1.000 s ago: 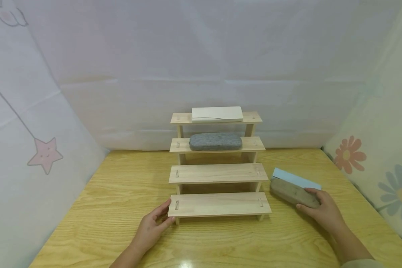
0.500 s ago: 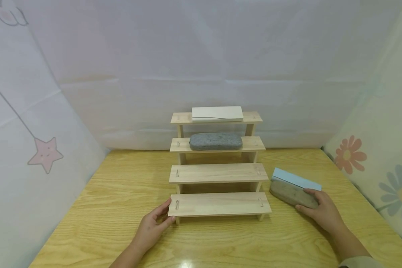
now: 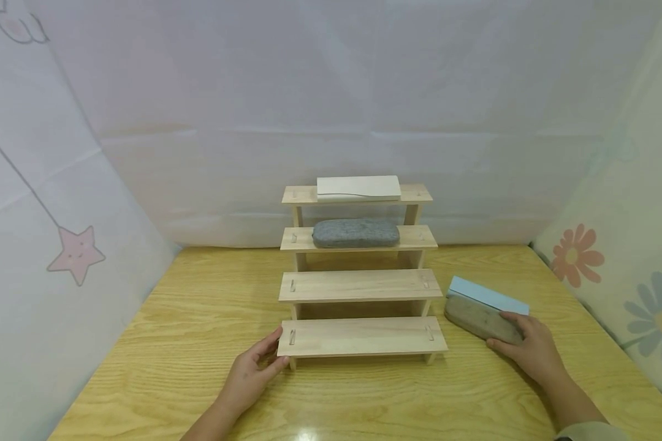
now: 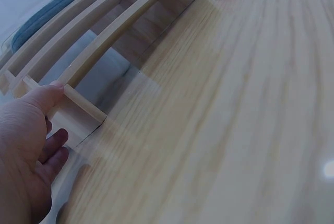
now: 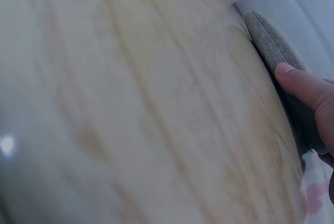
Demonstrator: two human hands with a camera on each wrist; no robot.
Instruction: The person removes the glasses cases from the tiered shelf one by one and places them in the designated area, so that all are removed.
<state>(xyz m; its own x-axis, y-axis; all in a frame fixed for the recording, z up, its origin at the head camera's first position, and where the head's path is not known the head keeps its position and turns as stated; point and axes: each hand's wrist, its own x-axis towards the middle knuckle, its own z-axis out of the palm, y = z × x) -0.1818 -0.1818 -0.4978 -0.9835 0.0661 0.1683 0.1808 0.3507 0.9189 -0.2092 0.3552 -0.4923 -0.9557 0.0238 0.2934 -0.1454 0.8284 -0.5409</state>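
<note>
A four-step light wooden display stand (image 3: 361,337) stands mid-table. My left hand (image 3: 248,376) pinches the left end of its lowest step, thumb at the front edge and fingers behind; the left wrist view shows the thumb (image 4: 44,96) on the board's corner. To the right of the stand, an olive-grey fabric glasses case (image 3: 477,317) lies slantwise on the table. My right hand (image 3: 535,352) grips its near right end, thumb on the front side and fingers over the top. Directly behind that case, touching or nearly so, lies a light blue case (image 3: 491,295).
On the stand's top step sits a white flap case (image 3: 358,187). A grey felt glasses case (image 3: 355,234) rests one step lower. The two lower steps show bare wood. Behind the wooden table (image 3: 198,306) hangs a pale cloth (image 3: 243,92), with printed side walls left and right.
My right hand and the olive-grey case have shifted very slightly to the left. The left hand and the stand hold still.
</note>
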